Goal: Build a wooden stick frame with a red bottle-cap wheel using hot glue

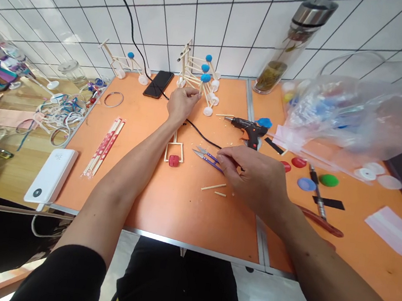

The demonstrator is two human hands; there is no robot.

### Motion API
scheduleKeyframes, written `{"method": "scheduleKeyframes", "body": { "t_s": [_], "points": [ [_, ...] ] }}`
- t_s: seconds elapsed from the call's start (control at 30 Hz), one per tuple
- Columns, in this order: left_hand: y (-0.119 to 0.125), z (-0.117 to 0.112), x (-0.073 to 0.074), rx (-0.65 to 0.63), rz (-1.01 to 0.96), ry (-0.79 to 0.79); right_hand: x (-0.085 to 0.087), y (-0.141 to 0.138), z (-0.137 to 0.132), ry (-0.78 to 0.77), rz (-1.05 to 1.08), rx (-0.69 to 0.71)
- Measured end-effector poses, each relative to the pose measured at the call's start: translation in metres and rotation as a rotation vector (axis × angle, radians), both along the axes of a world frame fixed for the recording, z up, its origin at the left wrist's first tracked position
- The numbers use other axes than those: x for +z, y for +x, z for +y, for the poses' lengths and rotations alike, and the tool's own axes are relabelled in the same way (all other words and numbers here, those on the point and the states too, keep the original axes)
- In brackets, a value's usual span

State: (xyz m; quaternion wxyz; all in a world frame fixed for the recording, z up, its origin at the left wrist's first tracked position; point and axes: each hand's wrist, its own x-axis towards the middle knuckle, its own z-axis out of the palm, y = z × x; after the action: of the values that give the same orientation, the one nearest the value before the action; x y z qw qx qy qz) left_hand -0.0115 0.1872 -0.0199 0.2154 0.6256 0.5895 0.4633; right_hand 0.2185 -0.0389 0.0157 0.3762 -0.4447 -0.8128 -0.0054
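Observation:
My left hand (183, 104) is closed in a pinch at the front of a wooden-stick model (193, 69) with blue caps and white discs. What its fingertips grip is hidden. My right hand (257, 176) is closed on a black cord (203, 136), which passes between thumb and fingers. Just left of that hand lie purple-handled thread snips (209, 159). Below my left wrist is a small square stick frame (168, 152) with a red block (173, 160) on it. Behind the right hand, a black hot glue gun (249, 130) lies on its side.
Short cut sticks (213, 187) lie near the front. Packs of sticks (106, 147) and a white power bank (51, 174) are at left; a phone (158, 84) lies at the back. A tall glass bottle (279, 57), a plastic bag (362, 118) and pliers (321, 222) are at right.

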Motion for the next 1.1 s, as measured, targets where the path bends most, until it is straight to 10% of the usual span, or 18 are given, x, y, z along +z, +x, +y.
{"method": "scheduleKeyframes", "body": {
  "t_s": [0.27,0.63,1.1],
  "points": [
    [0.005,-0.027,0.021,0.012,-0.024,0.057,0.007,0.004,0.006,-0.034,0.079,-0.046],
    [0.050,-0.137,0.045,-0.262,0.075,0.060,0.003,0.015,0.042,-0.328,0.735,0.013],
    [0.048,-0.205,0.068,-0.256,0.180,-0.078,0.007,0.015,0.035,-0.401,0.765,0.114]
  ]
}}
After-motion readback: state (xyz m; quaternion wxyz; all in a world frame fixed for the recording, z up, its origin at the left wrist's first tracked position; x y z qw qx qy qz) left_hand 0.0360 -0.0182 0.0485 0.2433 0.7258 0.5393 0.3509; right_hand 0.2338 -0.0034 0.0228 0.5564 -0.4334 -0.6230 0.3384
